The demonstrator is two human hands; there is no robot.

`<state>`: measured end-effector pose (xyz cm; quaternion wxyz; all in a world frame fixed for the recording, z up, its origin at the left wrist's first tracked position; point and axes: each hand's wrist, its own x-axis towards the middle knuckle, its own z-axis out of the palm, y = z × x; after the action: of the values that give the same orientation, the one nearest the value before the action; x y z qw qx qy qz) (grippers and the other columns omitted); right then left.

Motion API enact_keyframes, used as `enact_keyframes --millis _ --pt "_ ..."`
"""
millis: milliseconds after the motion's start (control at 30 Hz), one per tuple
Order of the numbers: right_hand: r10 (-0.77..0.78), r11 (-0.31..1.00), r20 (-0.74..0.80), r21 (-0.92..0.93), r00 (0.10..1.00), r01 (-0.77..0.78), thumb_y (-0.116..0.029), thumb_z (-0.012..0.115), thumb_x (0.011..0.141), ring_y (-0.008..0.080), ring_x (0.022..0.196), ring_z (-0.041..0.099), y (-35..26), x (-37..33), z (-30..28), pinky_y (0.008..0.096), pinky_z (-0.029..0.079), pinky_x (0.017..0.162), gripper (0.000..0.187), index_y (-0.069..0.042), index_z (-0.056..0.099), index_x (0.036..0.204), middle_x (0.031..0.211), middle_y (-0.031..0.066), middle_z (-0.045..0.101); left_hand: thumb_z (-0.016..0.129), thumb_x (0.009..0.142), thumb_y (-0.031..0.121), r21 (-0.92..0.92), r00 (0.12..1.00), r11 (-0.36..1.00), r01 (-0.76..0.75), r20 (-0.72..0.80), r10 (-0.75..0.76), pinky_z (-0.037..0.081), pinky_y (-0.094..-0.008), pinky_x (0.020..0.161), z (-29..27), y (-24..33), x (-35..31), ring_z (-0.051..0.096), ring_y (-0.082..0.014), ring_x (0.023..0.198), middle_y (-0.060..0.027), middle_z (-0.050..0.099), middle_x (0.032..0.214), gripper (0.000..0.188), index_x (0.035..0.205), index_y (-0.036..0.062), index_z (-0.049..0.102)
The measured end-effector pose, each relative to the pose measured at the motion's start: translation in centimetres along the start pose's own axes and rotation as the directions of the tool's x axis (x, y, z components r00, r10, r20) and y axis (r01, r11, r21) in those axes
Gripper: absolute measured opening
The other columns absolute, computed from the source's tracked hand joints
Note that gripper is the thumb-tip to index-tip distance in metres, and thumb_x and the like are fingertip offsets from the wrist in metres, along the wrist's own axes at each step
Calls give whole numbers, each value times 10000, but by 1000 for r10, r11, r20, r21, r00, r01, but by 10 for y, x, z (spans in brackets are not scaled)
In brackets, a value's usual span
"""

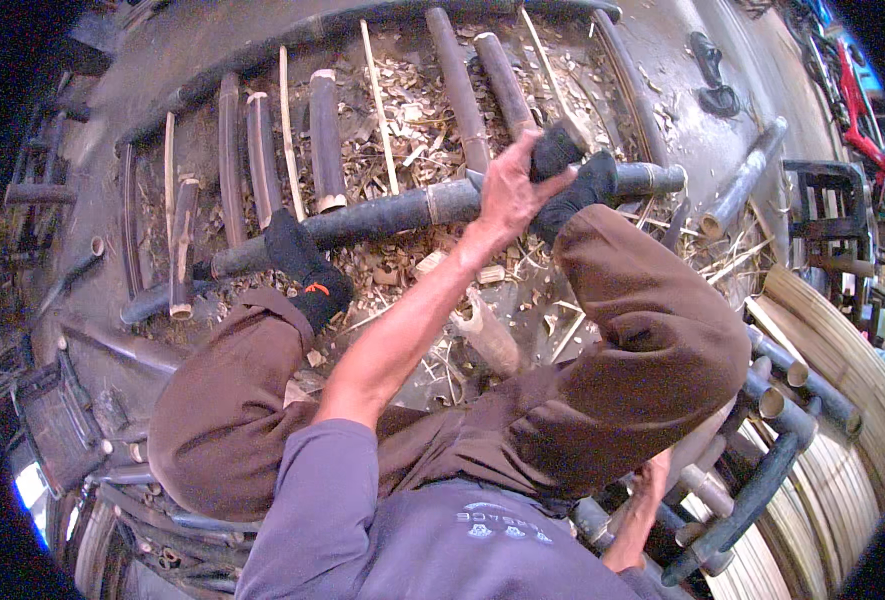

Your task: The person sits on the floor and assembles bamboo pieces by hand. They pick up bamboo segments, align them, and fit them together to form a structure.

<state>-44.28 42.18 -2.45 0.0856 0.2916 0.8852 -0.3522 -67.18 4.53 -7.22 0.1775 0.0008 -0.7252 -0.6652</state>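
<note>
My left hand [510,192] reaches across to my right foot, its fingers and thumb around a short dark block [556,150] with a pale wooden end. A small grey pointed tip shows beside the wrist; I cannot make out what it belongs to. Just under the hand runs a thick dark bamboo pole [382,213], part of a ladder-like bamboo frame. Both my feet, in black socks [302,262], rest against this pole. Low at the right, my right hand [648,487] hangs beside my thigh near bamboo pieces [707,490]. Its fingers are partly hidden.
Bamboo crosspieces [326,140] and thin strips [378,108] lead to a far curved pole [292,35]. Chips [412,125] litter the floor. A cut bamboo tube [486,335] lies between my legs. Dark sandals [714,80] lie far right; split bamboo slats [852,380] stand at the right.
</note>
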Motion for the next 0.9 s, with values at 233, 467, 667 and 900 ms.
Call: enact_keyframes --millis 233,467,667,900 --pt "-194 863 -648 245 737 442 -347 561 959 235 918 624 -124 -29 -132 322 533 750 487 -3 454 1286 1108 153 582 803 671 344 308 997 949 -72 45 61 456 -475 753 19 -45 -25 626 -364 864 -154 639 896 522 1045 92 540" --pt "-410 359 -135 885 902 295 -359 607 896 212 810 574 -193 3 -71 302 511 698 516 -2 459 1238 1018 145 579 828 620 220 390 986 907 -160 114 125 458 -456 718 13 -82 -33 623 -353 862 -144 641 881 537 1045 72 535" --pt "-242 608 -310 690 919 393 -221 631 872 176 737 538 -255 -16 40 311 489 649 382 -30 470 1162 895 102 560 832 615 217 368 979 908 -199 113 169 446 -448 741 10 -101 -37 617 -341 886 -139 640 907 556 1066 70 542" --pt "-217 647 -336 653 917 393 -128 646 869 181 690 546 -248 -23 56 316 491 594 422 -24 422 1212 886 108 570 824 616 218 353 981 923 -151 168 96 453 -445 746 11 -103 -35 627 -334 888 -129 646 906 536 1054 82 546"
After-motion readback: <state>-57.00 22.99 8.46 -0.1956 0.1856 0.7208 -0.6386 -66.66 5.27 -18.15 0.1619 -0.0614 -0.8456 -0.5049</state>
